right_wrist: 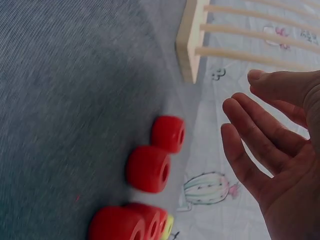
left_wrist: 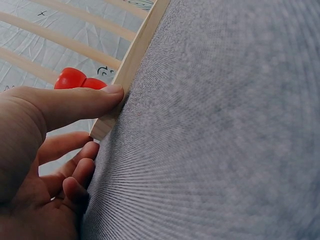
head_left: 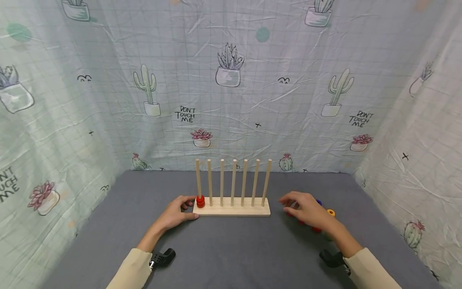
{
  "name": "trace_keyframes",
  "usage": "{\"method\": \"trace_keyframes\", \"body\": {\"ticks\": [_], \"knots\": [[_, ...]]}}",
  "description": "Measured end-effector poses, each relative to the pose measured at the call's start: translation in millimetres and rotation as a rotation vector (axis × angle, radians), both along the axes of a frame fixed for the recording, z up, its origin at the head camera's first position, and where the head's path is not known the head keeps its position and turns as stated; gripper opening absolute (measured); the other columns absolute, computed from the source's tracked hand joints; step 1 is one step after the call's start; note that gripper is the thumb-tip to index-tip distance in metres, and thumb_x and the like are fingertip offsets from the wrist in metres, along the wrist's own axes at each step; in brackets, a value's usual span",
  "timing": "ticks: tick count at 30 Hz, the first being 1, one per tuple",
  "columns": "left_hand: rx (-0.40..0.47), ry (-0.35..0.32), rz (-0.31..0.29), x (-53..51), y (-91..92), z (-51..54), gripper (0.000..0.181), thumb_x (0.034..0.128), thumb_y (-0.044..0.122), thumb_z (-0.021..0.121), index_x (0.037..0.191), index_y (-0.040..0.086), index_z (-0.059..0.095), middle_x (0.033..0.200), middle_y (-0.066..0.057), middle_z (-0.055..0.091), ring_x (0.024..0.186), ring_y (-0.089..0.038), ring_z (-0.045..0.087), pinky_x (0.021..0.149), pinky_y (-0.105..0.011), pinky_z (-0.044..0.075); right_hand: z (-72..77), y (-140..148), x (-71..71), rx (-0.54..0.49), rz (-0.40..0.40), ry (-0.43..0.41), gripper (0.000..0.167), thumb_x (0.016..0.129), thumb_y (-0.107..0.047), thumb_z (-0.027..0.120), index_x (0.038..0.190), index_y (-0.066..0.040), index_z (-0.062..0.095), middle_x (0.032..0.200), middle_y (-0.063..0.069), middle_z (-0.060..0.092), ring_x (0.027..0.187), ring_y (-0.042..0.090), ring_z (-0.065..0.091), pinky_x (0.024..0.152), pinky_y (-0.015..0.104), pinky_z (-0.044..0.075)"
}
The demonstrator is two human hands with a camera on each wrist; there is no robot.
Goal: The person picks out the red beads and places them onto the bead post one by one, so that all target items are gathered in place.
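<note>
A pale wooden rack (head_left: 232,210) with a row of several upright pegs stands mid-table. Two red beads (head_left: 200,202) are stacked at the foot of its leftmost peg. My left hand (head_left: 175,213) holds the left end of the base, thumb against the front edge and fingertips at the end, as the left wrist view shows. Beyond the rack's right end hovers my right hand (head_left: 306,208), fingers relaxed and nothing between them. Loose red beads (right_wrist: 148,169) lie on the table beneath it, partly hidden by the hand in the head view.
Near the right hand lie a yellow bead (head_left: 331,212) and a blue bead (head_left: 319,202), the blue one mostly covered. A grey cloth (head_left: 231,249) covers the table. Cactus-printed curtains (head_left: 231,104) hang behind it and along both sides.
</note>
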State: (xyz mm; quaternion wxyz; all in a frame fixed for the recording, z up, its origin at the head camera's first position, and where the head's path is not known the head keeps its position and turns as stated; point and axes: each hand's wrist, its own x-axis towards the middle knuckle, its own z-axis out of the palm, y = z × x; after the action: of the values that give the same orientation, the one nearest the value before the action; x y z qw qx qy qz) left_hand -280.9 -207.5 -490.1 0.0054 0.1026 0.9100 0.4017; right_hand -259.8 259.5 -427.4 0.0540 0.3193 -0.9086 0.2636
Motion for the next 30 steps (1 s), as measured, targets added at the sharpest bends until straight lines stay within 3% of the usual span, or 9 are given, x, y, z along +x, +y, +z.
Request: {"method": "trace_keyframes", "body": {"ticks": [5,14,23,30], "knots": [[-0.007,0.001,-0.003,0.5,0.7,0.1,0.069,0.0799,0.029,0.089,0.141,0.009,0.063,0.115,-0.006,0.064,0.100,-0.019,0.055,0.087,-0.039,0.045,-4.4,10,-3.6,0.018,-0.033,-0.023,0.025,0.095,-0.007,0.072,0.120,-0.006,0.073,0.112,0.012,0.074,0.097,0.022,0.071,0.077,0.033,0.059],[0.003,-0.007,-0.006,1.3,3.0,1.8,0.069,0.0797,0.028,0.089,0.141,0.009,0.063,0.116,-0.007,0.064,0.100,-0.020,0.055,0.087,-0.038,0.045,-6.7,24,-6.8,0.051,-0.073,-0.058,0.027,0.094,-0.006,0.073,0.120,-0.003,0.072,0.113,0.014,0.074,0.099,0.028,0.071,0.077,0.030,0.058],[0.002,-0.011,-0.004,1.5,2.4,2.7,0.069,0.0796,0.028,0.089,0.141,0.008,0.063,0.115,-0.007,0.064,0.100,-0.020,0.056,0.087,-0.038,0.045,-7.2,32,-11.9,0.086,-0.097,-0.079,0.030,0.091,-0.010,0.078,0.120,-0.004,0.073,0.111,0.010,0.075,0.098,0.024,0.072,0.077,0.031,0.058],[0.000,-0.006,-0.002,2.0,0.5,3.1,0.070,0.0790,0.027,0.090,0.140,0.007,0.063,0.115,-0.008,0.064,0.101,-0.021,0.056,0.087,-0.039,0.045,-9.0,33,-11.6,0.097,-0.089,-0.143,0.030,0.090,-0.014,0.080,0.117,-0.004,0.073,0.107,0.005,0.075,0.096,0.023,0.071,0.078,0.037,0.058]]}}
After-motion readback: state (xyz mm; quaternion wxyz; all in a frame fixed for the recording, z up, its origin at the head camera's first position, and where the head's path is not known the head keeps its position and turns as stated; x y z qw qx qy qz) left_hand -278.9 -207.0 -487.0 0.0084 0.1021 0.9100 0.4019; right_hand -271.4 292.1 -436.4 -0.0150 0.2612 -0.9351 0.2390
